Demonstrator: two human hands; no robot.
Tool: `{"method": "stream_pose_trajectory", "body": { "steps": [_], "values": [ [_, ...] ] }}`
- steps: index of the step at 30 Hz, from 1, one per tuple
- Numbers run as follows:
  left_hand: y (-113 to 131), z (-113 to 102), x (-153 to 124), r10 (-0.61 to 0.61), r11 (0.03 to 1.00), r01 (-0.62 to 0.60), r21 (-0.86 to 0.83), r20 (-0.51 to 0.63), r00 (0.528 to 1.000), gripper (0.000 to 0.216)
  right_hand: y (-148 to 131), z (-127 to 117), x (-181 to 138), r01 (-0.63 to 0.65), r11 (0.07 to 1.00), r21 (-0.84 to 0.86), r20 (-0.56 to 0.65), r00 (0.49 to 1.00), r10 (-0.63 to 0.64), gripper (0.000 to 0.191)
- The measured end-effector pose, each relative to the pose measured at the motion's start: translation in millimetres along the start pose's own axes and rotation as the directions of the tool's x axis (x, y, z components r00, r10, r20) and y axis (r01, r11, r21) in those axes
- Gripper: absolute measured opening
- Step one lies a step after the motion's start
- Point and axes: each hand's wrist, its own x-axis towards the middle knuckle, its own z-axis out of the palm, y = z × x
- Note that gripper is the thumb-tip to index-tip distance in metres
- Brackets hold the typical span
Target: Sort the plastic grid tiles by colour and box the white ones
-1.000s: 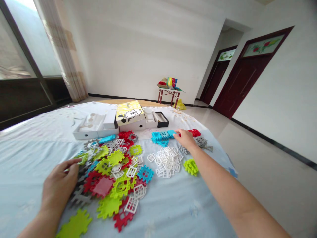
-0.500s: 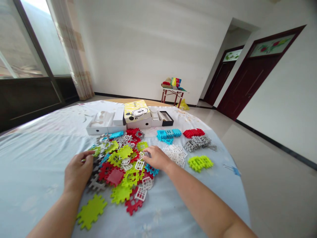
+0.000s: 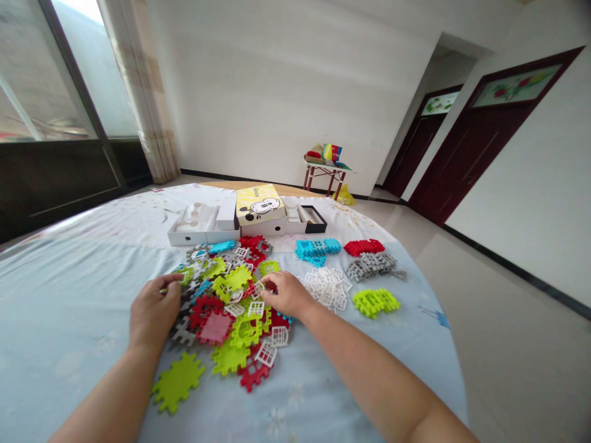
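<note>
A heap of plastic interlocking building tiles in lime green, red, grey and blue lies mixed with small white lattice window pieces on the table. My right hand (image 3: 287, 294) is over the heap's right side, its fingers closed at the edge of a white window piece (image 3: 257, 290). My left hand (image 3: 157, 307) rests at the left edge, fingers curled, their tips beside a green tile (image 3: 186, 274); what they hold, if anything, is hidden. A single green tile (image 3: 178, 383) lies nearer me. In the middle of the heap are a red tile (image 3: 215, 326) and a green tile (image 3: 245, 331).
Sorted piles stand at the right: white window pieces (image 3: 327, 287), blue tiles (image 3: 317, 247), red tiles (image 3: 364, 247), grey tiles (image 3: 370, 266) and green tiles (image 3: 376, 302). Behind are a yellow-and-white box (image 3: 261, 206), an open white box (image 3: 187, 237) and a black-edged box (image 3: 316, 227).
My right hand has shifted slightly left over the heap, to a white window piece. My left hand stays at the heap's left edge. The whole view has moved a little.
</note>
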Motion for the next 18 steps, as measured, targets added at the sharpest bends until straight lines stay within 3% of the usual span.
{"method": "stream_pose_trajectory", "body": {
  "steps": [7, 13, 16, 18],
  "values": [
    [2.3, -0.1, -0.9, 0.002, 1.000, -0.002, -0.008, -0.010, 1.000, 0.033, -3.0, -2.1, -0.1, -0.100, 0.994, -0.034, -0.010, 0.995, 0.100, 0.014],
    [-1.8, -2.4, 0.0, 0.031, 0.999, -0.031, 0.024, -0.010, 0.999, 0.033, -1.7, -2.2, -0.4, -0.040, 0.999, -0.008, -0.031, 0.999, 0.039, 0.013],
    [9.3, -4.8, -4.5, 0.218, 0.971, -0.207, 0.122, -0.090, 0.972, 0.032, -1.6, -4.2, -1.4, -0.005, 0.999, 0.033, -0.037, 0.999, 0.007, 0.015],
    [25.6, -4.3, -12.0, 0.405, 0.905, -0.382, 0.187, -0.111, 0.907, 0.031, -1.9, -6.6, -2.5, -0.012, 0.998, 0.069, -0.041, 0.999, 0.015, 0.017]
  ]
}}
